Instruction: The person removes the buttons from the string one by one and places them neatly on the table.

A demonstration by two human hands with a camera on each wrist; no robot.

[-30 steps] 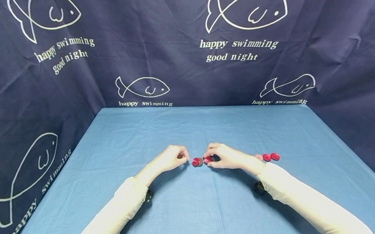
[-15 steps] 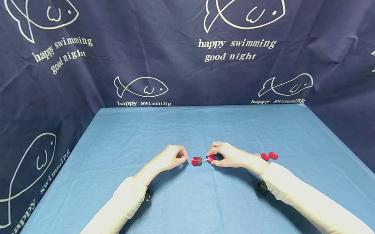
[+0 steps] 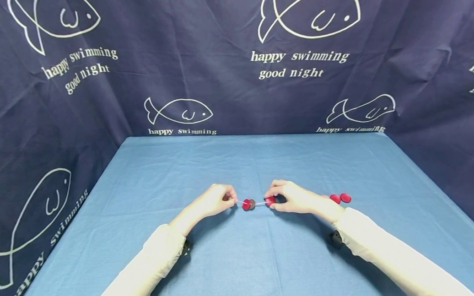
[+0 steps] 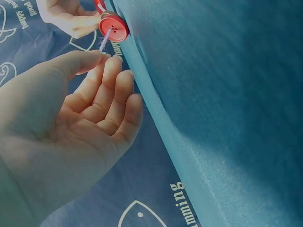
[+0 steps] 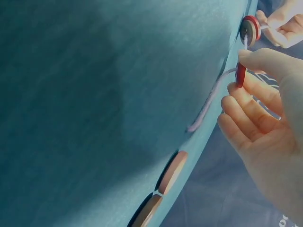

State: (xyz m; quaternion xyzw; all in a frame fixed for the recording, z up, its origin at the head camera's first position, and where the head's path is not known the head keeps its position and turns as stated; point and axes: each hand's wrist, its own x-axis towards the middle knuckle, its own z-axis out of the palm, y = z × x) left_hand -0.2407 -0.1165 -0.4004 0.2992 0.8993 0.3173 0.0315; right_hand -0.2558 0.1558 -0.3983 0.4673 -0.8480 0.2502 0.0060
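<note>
My left hand [image 3: 220, 198] pinches one end of a pale lilac string [image 4: 106, 40] between thumb and forefinger. Close to those fingertips, a red button [image 4: 113, 28] with small holes is threaded on the string, and a brown button [image 5: 245, 31] sits flat against it. With thumb and fingers, my right hand [image 3: 287, 196] grips a second red button [image 5: 241, 75], also on the string. A taut length of string spans the gap between the brown button and this red one. Past the right hand, the loose string tail [image 5: 206, 109] trails down to the cloth.
To the right on the blue tablecloth [image 3: 237, 267] lie two red buttons, one here [image 3: 335, 199] and one beside it [image 3: 345, 197]. A pinkish button [image 5: 173, 172] is mostly hidden by my right forearm in the head view. A dark fish-print curtain [image 3: 232, 75] hangs behind.
My right hand has moved right with its red button, widening the gap from the brown button and showing more string. The left hand stays nearly in place.
</note>
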